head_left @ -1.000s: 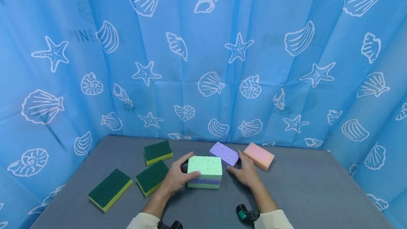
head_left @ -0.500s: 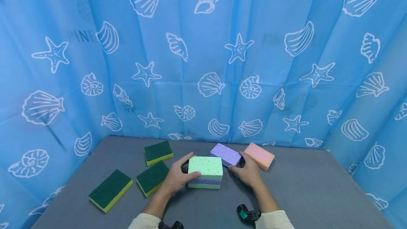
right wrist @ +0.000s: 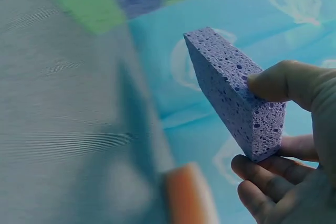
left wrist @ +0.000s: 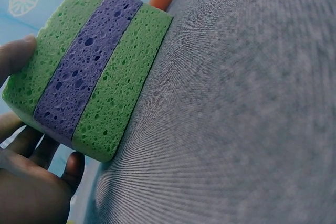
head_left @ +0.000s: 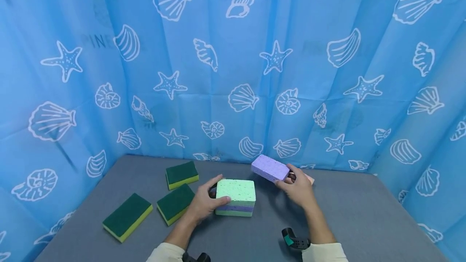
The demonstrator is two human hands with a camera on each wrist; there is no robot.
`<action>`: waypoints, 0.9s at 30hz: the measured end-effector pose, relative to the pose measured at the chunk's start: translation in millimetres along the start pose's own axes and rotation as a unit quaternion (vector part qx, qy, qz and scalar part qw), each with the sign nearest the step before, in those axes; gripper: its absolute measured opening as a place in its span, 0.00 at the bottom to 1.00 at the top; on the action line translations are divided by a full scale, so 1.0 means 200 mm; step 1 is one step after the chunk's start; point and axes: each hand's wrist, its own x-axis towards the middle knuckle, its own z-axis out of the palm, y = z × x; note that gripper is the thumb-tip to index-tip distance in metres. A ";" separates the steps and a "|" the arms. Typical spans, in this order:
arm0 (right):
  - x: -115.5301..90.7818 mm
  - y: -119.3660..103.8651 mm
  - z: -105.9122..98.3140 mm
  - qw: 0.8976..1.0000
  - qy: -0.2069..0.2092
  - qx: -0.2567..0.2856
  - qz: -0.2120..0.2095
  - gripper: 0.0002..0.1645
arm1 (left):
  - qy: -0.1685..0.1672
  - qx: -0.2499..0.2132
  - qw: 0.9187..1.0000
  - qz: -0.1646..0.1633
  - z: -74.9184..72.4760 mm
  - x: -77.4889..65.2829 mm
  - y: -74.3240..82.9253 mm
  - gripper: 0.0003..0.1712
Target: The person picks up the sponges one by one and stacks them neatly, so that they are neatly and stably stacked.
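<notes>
A stack of sponges (head_left: 236,197), green over purple over green, stands mid-table. My left hand (head_left: 204,203) holds its left end, thumb at the near side and fingers toward the back. The left wrist view shows the layers of the stack (left wrist: 86,72) lined up evenly. To the right, my right hand (head_left: 300,189) pinches a purple sponge (head_left: 270,167) by its right end, raised off the table and slightly tilted. In the right wrist view the thumb lies on one face of that purple sponge (right wrist: 223,74), with fingers beneath its end.
Behind the right hand lies a pink-orange sponge (head_left: 309,178), mostly hidden. On the left lie three green-and-yellow scouring sponges: one at the back (head_left: 182,173), a middle one (head_left: 175,203) and a front one (head_left: 127,215). A blue shell-print curtain (head_left: 233,68) surrounds the grey table (head_left: 349,213).
My right hand has taken hold of the purple sponge and lifted it off the table, moving right and up. The left hand stays at the stack. The pink-orange sponge is now mostly covered.
</notes>
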 end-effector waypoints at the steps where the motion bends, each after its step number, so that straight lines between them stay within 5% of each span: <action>1: 0.00 -0.02 -0.03 1.000 0.000 0.007 0.002 0.42 | 0.000 0.000 1.000 0.002 0.00 0.00 0.00 0.42; 6: -0.04 -0.09 -0.13 0.999 -0.001 0.038 0.005 0.46 | -0.001 0.005 1.000 0.001 -0.01 0.00 0.00 0.42; 18: -0.09 -0.21 -0.22 0.996 0.019 0.042 -0.074 0.45 | 0.000 0.018 1.000 0.005 -0.01 0.00 0.00 0.41; 27: -0.15 -0.28 -0.26 0.993 0.025 0.052 -0.104 0.44 | -0.004 0.024 1.000 0.002 0.00 -0.03 0.12 0.40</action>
